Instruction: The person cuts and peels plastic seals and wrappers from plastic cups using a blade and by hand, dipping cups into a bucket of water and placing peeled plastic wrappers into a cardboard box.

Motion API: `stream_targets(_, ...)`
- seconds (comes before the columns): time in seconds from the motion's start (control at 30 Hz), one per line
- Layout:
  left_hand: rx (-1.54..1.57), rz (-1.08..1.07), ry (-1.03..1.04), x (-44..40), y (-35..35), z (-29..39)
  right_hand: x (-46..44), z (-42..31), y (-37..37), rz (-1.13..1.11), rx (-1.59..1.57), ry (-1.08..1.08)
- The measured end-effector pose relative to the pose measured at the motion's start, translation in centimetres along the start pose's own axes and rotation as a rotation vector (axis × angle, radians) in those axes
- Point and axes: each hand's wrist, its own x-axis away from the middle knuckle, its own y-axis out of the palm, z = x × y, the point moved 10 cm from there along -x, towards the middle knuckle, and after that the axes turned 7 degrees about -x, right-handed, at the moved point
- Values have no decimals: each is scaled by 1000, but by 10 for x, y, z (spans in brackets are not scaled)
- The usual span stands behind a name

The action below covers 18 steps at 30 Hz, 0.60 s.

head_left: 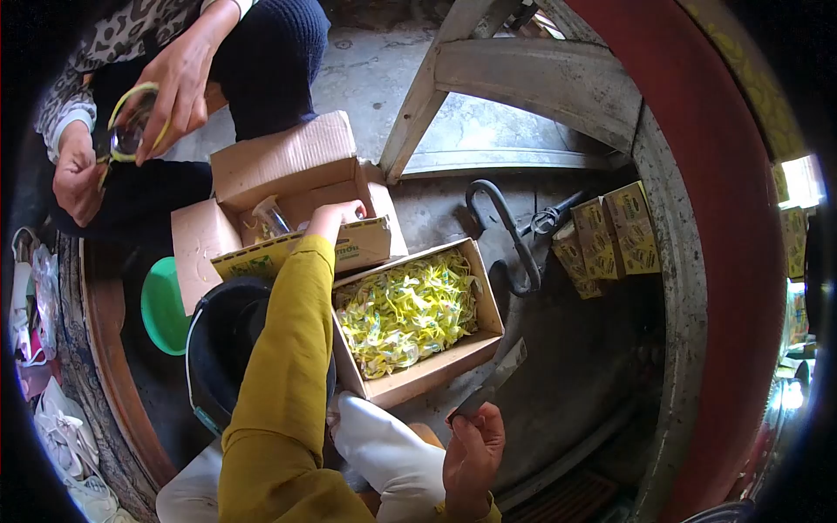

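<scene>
My left hand (338,216) reaches over the front flap of an open cardboard box (283,161); its fingers are mostly hidden inside, so what they touch cannot be made out. Beside it in that box lies a clear plastic cup (272,213). My right hand (475,449) is closed on a dark, flat strip (488,390) that looks like a blade, pointing up and to the right. Between my hands a second cardboard box (427,373) holds many small yellow-and-clear wrapped pieces (405,305).
A co-worker's hands (179,87) hold a yellow-rimmed clear object at the upper left. A black bucket (214,349) and green basin (164,305) stand at left. Small yellow boxes (615,235), a black curved bar (506,227) and a wooden frame (540,78) are at right.
</scene>
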Motion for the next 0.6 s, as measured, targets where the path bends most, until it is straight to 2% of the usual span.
stream_targets(0.07, -181, 83, 50, 24, -10, 20, 2, 2, 1, 5, 1, -1)
stream_targets(0.17, -282, 198, -90, 25, -27, 12, -4, 0, 5, 16, 28, -6)
stream_targets(0.2, -355, 288, -69, 36, -34, 20, -3, 2, 7, 16, 47, 3)
stream_targets(0.3, -355, 555, -84, 80, -60, 46, 3, 6, 17, 9, 97, 19)
stream_targets(0.4, -237, 716, -137, 125, -84, 57, 11, 5, 38, -66, 113, 5)
stream_targets(0.5, -193, 809, -7, 172, -105, 86, 23, 11, 37, -86, 120, 12)
stream_targets(0.6, -131, 980, 218, 257, -122, 131, 34, 8, 47, -164, 116, -97)
